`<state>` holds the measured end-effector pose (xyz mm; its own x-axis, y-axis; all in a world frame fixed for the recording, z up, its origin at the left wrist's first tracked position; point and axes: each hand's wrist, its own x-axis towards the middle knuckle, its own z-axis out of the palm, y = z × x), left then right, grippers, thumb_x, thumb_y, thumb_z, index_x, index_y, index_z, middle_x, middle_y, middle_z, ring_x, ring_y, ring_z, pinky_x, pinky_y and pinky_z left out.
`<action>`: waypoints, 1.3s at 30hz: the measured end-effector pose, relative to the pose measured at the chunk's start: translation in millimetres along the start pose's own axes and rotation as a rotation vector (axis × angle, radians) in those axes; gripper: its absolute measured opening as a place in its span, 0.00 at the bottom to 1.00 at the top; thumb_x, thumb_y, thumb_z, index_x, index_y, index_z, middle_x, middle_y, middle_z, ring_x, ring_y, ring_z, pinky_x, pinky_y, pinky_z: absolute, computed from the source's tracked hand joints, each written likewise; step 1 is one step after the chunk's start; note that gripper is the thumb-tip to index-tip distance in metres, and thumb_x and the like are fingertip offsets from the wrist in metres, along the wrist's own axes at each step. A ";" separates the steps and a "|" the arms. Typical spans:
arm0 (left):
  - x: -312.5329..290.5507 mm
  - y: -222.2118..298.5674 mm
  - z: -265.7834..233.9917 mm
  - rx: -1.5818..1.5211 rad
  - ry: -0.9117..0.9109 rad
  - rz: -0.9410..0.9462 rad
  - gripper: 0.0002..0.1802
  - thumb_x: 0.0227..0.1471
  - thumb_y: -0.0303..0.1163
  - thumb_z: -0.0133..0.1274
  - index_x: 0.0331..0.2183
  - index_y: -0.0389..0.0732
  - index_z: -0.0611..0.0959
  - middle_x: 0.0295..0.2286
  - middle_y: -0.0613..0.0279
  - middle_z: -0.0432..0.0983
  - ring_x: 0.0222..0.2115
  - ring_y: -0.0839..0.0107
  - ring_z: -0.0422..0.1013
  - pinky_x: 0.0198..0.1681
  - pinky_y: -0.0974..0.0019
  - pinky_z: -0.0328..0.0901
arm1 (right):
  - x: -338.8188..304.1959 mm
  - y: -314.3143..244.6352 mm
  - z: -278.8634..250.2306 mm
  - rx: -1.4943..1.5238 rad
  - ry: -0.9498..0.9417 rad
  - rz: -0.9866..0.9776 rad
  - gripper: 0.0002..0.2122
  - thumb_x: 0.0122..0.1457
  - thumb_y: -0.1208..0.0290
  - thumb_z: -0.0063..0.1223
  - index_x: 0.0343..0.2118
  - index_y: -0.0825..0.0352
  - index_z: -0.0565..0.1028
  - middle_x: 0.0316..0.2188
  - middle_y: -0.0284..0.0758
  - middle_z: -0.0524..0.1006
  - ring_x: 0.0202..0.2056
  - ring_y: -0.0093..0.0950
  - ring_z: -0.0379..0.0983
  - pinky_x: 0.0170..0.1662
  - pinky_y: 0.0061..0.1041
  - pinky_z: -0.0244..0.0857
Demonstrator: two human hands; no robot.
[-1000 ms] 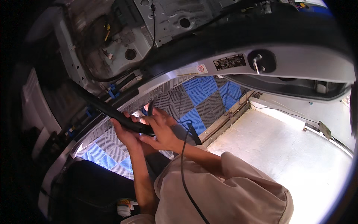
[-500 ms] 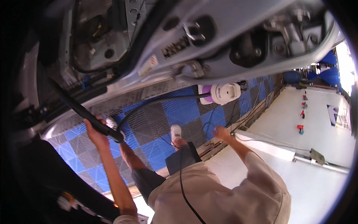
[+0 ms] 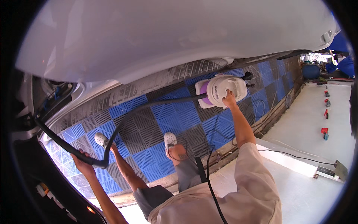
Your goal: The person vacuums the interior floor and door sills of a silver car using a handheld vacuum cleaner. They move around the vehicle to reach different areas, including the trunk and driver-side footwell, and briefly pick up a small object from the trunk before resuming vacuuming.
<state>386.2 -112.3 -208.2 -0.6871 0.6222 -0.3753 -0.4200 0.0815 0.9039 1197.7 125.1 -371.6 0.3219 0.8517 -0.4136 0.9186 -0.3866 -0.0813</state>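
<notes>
My left hand (image 3: 83,164) is closed round the black wand (image 3: 59,142) of a vacuum cleaner, near its bent end. The wand's far end reaches into the dark gap beside the silver car (image 3: 141,41). From the bend, a black hose (image 3: 149,102) curves across the floor to the white and purple vacuum cleaner (image 3: 218,89). My right hand (image 3: 230,99) is stretched out over that vacuum, a finger extended onto its white lid. Its other fingers are partly hidden, and nothing is held in it.
Blue and grey floor tiles (image 3: 179,108) lie under my feet. Thin cables (image 3: 261,108) run along a raised ledge on the right. On a white surface (image 3: 298,123) stand several small red clamp-like things (image 3: 324,131). A cord (image 3: 214,186) hangs over my shirt.
My right hand has moved forward from beside me onto the vacuum lid. My left hand and the wand have shifted down and left. The view has turned, and the car's outer panel fills the top.
</notes>
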 end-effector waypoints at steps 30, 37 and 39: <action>191.8 121.9 111.3 0.464 -0.014 0.024 0.28 0.65 0.58 0.47 0.35 0.39 0.72 0.27 0.59 0.78 0.21 0.70 0.74 0.22 0.64 0.71 | -514.5 -241.7 29.9 0.603 -0.587 -0.172 0.19 0.58 0.62 0.57 0.48 0.68 0.71 0.42 0.44 0.79 0.43 0.39 0.77 0.46 0.39 0.71; 255.7 72.0 83.4 0.813 -0.025 0.214 0.30 0.64 0.56 0.50 0.36 0.33 0.70 0.27 0.46 0.77 0.25 0.57 0.78 0.30 0.55 0.71 | -565.1 -436.2 -234.2 1.328 0.600 -0.502 0.32 0.67 0.60 0.55 0.67 0.74 0.56 0.50 0.48 0.75 0.48 0.36 0.73 0.52 0.37 0.69; 239.6 74.3 77.5 0.887 -0.082 0.302 0.29 0.65 0.54 0.49 0.37 0.32 0.70 0.26 0.43 0.77 0.27 0.54 0.78 0.32 0.54 0.71 | -569.8 -415.4 -294.0 1.120 0.944 -0.223 0.29 0.70 0.62 0.48 0.67 0.74 0.56 0.53 0.50 0.73 0.51 0.37 0.72 0.53 0.38 0.70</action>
<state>236.3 103.2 -215.0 -0.6352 0.7639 -0.1140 0.3977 0.4501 0.7995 700.1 -95.6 164.5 0.6309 0.6687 0.3933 0.4580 0.0881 -0.8846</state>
